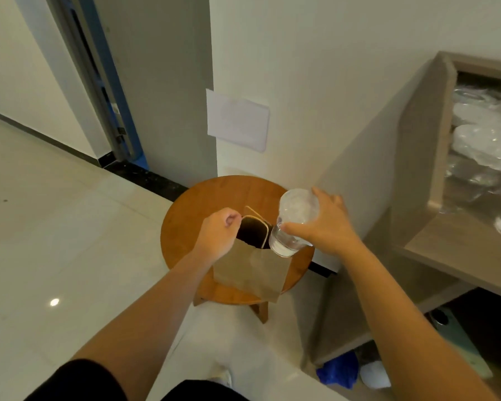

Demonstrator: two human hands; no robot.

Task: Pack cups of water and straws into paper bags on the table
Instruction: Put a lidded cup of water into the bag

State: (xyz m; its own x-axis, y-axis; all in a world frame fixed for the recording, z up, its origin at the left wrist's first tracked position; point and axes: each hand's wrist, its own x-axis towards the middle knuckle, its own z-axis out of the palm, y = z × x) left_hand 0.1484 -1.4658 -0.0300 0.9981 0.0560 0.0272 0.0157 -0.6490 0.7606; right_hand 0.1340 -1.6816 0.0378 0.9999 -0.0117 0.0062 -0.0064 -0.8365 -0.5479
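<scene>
Paper bag (252, 270) stands open on the round tabletop (203, 204). Left hand (219, 233) pinches the bag's handle at 9 o'clock. Right hand (327, 224) grips a lidded cup of water (294, 224), tilted, over the bag's mouth at 3 o'clock.

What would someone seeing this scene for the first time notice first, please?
Most striking is the clear lidded cup of water, gripped from above by the right hand beside the open mouth of the paper bag. The left hand pinches the bag's handle, holding it open on the round wooden stool.
</scene>
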